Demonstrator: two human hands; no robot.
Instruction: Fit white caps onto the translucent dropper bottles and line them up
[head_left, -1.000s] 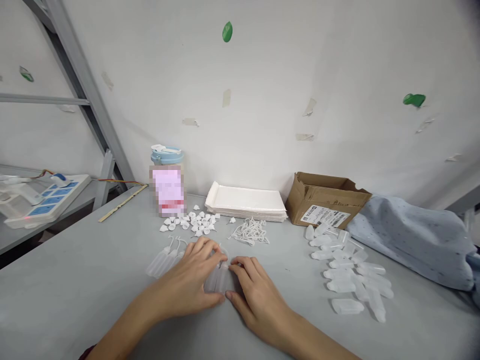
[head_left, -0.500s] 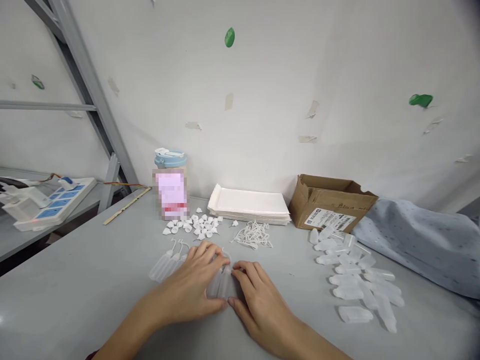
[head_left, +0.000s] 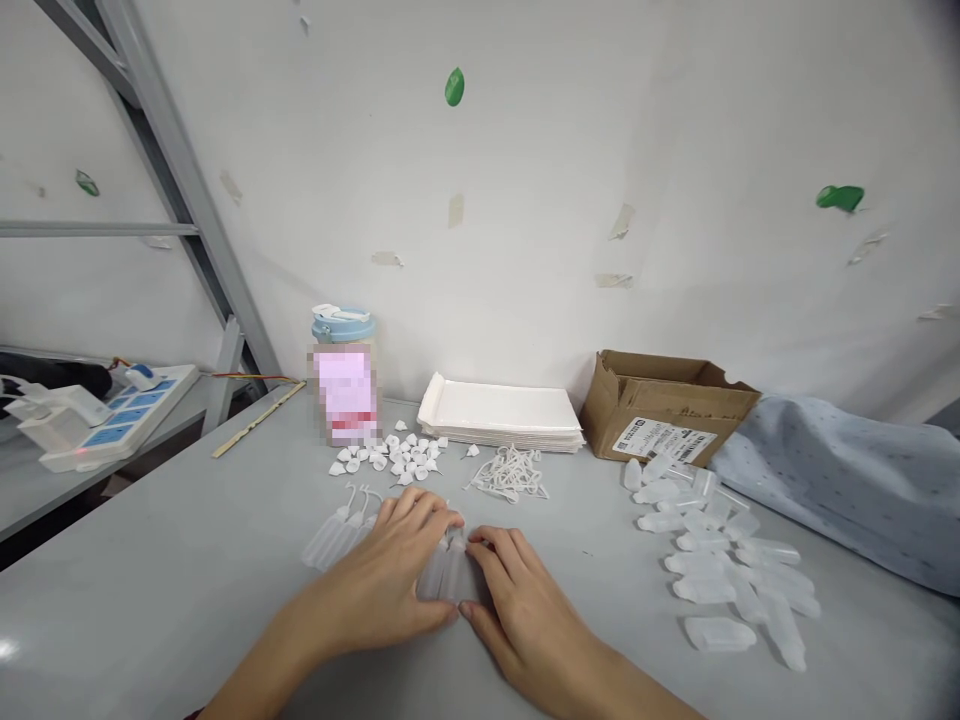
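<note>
Left hand (head_left: 390, 560) arched low, thumb and fingers partly spread: fingertips at the necks, thumb at the base end of a few clear bottles (head_left: 452, 572). Right hand (head_left: 521, 600) opposite, similarly half-open, fingertips and thumb beside the right edge of the same group. Cannot tell whether either grips or merely steadies. Those bottles lie side by side on the counter (head_left: 187, 580), between the two hands, necks away from the wearer; fingers hide part of them. Change over the last second: slight. Hands keep nearly the same pose about the group; whole scene has drifted a little in view, likely head movement. Reading: bottles still being settled together, not released. Just beyond the left hand, a row (head_left: 326, 540) of bottles with white loops at their necks, partly covered by the hand. Past the fingertips, caps (head_left: 409, 460) scattered, and right of them a tangle of cords (head_left: 511, 473); both piles unmoved. Farther right, well apart from the hands, loose bottles (head_left: 705, 565), lying at mixed angles, undisturbed. Behind: blue-lidded tub (head_left: 343, 327), white stack (head_left: 502, 405), carton (head_left: 667, 400), then cloth (head_left: 832, 480) at far right.
</note>
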